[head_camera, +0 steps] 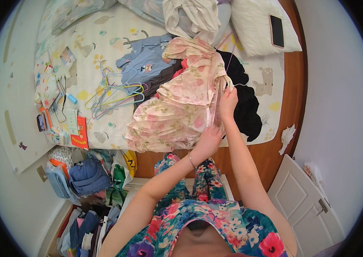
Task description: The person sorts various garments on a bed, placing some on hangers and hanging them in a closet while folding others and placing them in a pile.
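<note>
A pale pink floral dress (181,93) with ruffled tiers lies spread across the near side of the bed. At its neckline, my right hand (228,102) grips the fabric edge. Lower down, my left hand (209,141) pinches the dress along a white seam or zip, its fingertips partly hidden. Black garments (244,112) lie to the right, touching the dress, with part of a hanger visible on them. Left of the dress are blue clothes (151,62) with a small printed figure. A dark grey garment (165,80) and a bit of red cloth (181,69) show from under the dress.
Several coloured hangers (117,96) lie in a heap on the bed. A red notebook (80,133) sits near its edge. White cloth (191,17) and a pillow (258,29) with a phone (277,31) are at the back. Bags (90,175) stand lower left; a white door (307,192) is lower right.
</note>
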`<action>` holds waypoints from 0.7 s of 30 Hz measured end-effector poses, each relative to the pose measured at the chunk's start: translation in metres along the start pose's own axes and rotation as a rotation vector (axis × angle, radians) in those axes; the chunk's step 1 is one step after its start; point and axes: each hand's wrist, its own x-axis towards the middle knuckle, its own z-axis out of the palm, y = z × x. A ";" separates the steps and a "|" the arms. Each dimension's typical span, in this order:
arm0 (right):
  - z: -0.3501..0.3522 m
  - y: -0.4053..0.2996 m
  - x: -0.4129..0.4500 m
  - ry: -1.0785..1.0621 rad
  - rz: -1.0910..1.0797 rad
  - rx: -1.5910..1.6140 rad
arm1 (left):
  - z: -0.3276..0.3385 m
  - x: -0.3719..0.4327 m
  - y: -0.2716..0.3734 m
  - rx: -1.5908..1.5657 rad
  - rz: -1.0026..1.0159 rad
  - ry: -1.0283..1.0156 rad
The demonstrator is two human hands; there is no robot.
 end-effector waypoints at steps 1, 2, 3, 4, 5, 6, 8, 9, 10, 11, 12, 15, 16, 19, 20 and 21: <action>-0.002 0.002 -0.001 -0.004 -0.002 0.000 | -0.004 0.002 0.000 -0.001 -0.004 0.003; -0.006 0.005 -0.001 -0.014 -0.004 0.039 | -0.009 0.006 -0.002 -0.140 0.046 0.194; -0.011 0.007 -0.001 -0.024 -0.006 0.079 | -0.013 0.008 -0.006 -0.278 0.094 0.388; -0.017 0.010 -0.002 -0.058 0.026 0.085 | -0.018 0.004 -0.013 -0.304 0.014 0.342; -0.021 0.013 -0.002 -0.069 0.030 0.065 | -0.015 0.005 -0.026 -0.305 0.010 0.345; -0.023 0.020 -0.001 -0.090 0.077 0.091 | -0.008 0.008 -0.044 -0.299 -0.049 0.398; -0.025 0.040 -0.002 -0.109 0.126 0.117 | -0.005 0.016 -0.068 -0.269 -0.128 0.467; -0.025 0.049 -0.004 -0.106 0.115 0.116 | -0.005 0.021 -0.078 -0.269 -0.132 0.470; -0.027 0.052 -0.006 -0.103 0.104 0.115 | -0.005 0.026 -0.087 -0.164 -0.160 0.470; -0.029 0.055 -0.006 -0.108 0.102 0.115 | -0.005 0.031 -0.095 -0.059 -0.189 0.468; -0.033 0.053 -0.005 -0.163 0.149 0.127 | -0.004 0.036 -0.103 -0.059 -0.194 0.472; -0.034 0.056 -0.006 -0.209 0.193 0.167 | -0.006 0.056 -0.114 -0.013 -0.090 0.434; -0.034 0.058 -0.006 -0.207 0.221 0.185 | -0.007 0.062 -0.115 0.097 0.057 0.341; -0.034 0.060 -0.006 -0.223 0.246 0.213 | -0.004 0.076 -0.118 0.306 0.225 0.180; -0.034 0.059 -0.006 -0.239 0.243 0.226 | -0.002 0.080 -0.120 0.407 0.249 0.112; -0.034 0.063 -0.005 -0.238 0.243 0.224 | 0.001 0.085 -0.123 0.405 0.250 0.112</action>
